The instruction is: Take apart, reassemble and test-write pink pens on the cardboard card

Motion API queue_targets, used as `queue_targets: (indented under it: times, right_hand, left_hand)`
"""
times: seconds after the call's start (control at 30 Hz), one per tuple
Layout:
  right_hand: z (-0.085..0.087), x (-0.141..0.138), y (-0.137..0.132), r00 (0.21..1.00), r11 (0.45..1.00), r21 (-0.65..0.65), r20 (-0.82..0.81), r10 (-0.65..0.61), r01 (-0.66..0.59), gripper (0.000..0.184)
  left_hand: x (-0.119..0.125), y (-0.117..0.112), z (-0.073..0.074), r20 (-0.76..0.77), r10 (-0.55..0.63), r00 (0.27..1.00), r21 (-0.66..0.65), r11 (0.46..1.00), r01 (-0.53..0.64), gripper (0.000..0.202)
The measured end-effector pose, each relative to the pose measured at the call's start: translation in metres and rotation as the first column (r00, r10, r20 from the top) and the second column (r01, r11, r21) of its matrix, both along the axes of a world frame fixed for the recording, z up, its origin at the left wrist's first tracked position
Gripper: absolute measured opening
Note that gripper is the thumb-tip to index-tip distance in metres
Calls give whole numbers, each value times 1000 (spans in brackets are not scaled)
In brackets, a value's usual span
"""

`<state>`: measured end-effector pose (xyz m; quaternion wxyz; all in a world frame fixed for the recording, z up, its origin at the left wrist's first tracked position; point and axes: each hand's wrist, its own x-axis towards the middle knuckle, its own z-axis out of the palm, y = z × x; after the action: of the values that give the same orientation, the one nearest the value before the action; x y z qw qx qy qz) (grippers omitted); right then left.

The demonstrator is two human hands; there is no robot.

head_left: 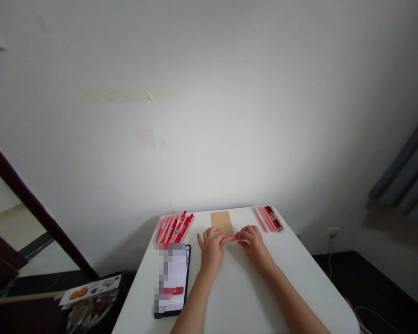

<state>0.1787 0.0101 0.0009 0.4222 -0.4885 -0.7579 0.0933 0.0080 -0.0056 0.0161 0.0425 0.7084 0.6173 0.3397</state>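
My left hand [211, 248] and my right hand [253, 242] meet over the middle of the white table [243, 297]. Between their fingertips they pinch a thin pink pen-like stick [232, 238], each hand closed on one end. Just beyond it lies a small brown card [221, 221]. A pile of several pink and red pens [174, 227] lies at the far left of the table. A smaller row of pink, red and black pens [268, 218] lies at the far right.
A phone [172, 280] with a lit screen lies on the table's left side, near my left forearm. A white wall stands right behind the table. Clutter with a printed box [90, 290] sits on the floor at left; a grey curtain [407, 176] hangs at right.
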Motion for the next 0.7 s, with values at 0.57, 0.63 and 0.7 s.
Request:
queue_targets:
  times: [0.57,0.63,0.7]
  right_hand:
    - [-7,4,8,986,997,-14,-145,77,-80,24]
    - [-6,4,7,987,997,-13,-142,72,-75,26]
    - [-5,5,6,989,997,-28,-131,63,-67,29]
  left_hand:
    - [-1,0,2,7,18,1000,29,999,-19,12]
    - [-2,0,2,8,16,1000,33,999,-16,9]
    - [-2,0,2,11,4,1000,39,999,-5,9]
